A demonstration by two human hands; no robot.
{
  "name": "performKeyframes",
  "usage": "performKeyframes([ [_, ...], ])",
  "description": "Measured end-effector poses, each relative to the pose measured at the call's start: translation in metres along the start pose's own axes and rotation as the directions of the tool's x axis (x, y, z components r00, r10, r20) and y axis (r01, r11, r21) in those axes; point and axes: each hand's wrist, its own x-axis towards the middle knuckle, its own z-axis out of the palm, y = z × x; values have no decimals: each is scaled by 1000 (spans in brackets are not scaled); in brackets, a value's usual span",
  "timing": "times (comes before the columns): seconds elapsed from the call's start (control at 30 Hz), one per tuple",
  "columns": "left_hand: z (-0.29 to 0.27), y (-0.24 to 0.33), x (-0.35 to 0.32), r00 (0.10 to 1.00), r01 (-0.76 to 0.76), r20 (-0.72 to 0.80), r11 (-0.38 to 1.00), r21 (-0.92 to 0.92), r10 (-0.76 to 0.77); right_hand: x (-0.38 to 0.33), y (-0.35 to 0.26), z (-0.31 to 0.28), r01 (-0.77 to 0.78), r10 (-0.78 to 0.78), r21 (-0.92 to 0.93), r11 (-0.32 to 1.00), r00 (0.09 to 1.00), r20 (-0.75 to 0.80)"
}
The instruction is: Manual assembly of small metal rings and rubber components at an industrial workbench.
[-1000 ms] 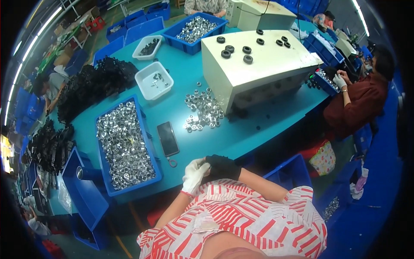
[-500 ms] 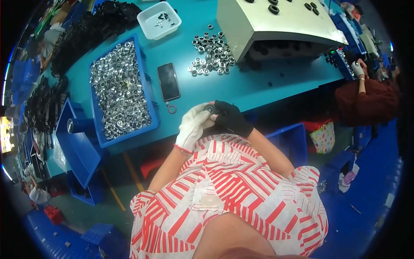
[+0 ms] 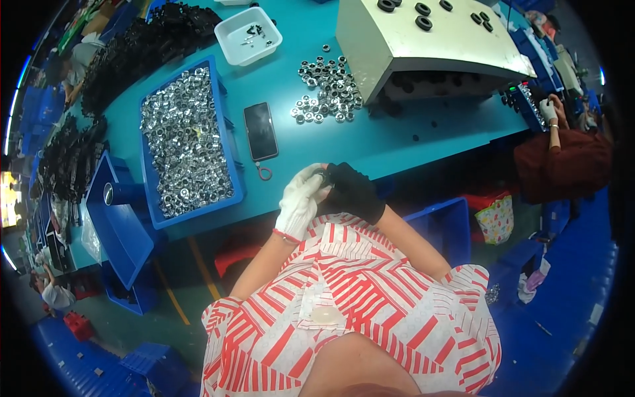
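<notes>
In front of my chest, close to the table's near edge, both hands meet at a small dark round part (image 3: 322, 176) with a shiny centre. My left hand (image 3: 299, 202), in a white knit glove, pinches it from the left. From the right, my right hand (image 3: 356, 192) in a black glove closes round the same part, and its fingertips are mostly hidden. Just beyond my hands lies a phone (image 3: 261, 132) with a red ring strap (image 3: 264, 173). Loose silver-and-black round parts (image 3: 326, 92) are scattered farther back on the teal table (image 3: 291, 142).
A blue bin (image 3: 236, 188) of shiny metal rings stands left of the phone. Behind are a white tray (image 3: 228, 45) with small pieces and a heap of black parts (image 3: 142, 49). A cream metal housing (image 3: 440, 49) carries black rings. Another person (image 3: 562, 159) works at far right.
The held part has tilted, and its round face shows less than before. My right hand has closed farther over it. The whole view has shifted slightly.
</notes>
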Motion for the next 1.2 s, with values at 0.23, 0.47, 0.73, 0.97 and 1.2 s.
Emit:
performKeyframes([
  [0.23, 7, 6, -5, 989, 50, -148, 949, 310, -4, 5, 7, -4, 48, -35, -143, 989, 995, 91],
  [0.47, -3, -8, -3, 984, -45, -158, 981, 191, 76, 7, -4, 0, 66, -60, -150, 987, 997, 40],
  [0.73, 4, 8, -5, 988, 95, -151, 937, 337, -45, 11, -4, -2, 134, -105, -300, 944, 988, 112],
  [0.97, 6, 14, -8, 995, 78, -79, 970, 231, -61, 11, -4, -15, 96, -56, -196, 976, 978, 201],
  [1.2, 12, 17, -7, 997, 62, -54, 978, 199, -52, 2, 5, -12, 5, -13, 56, 998, 990, 140],
])
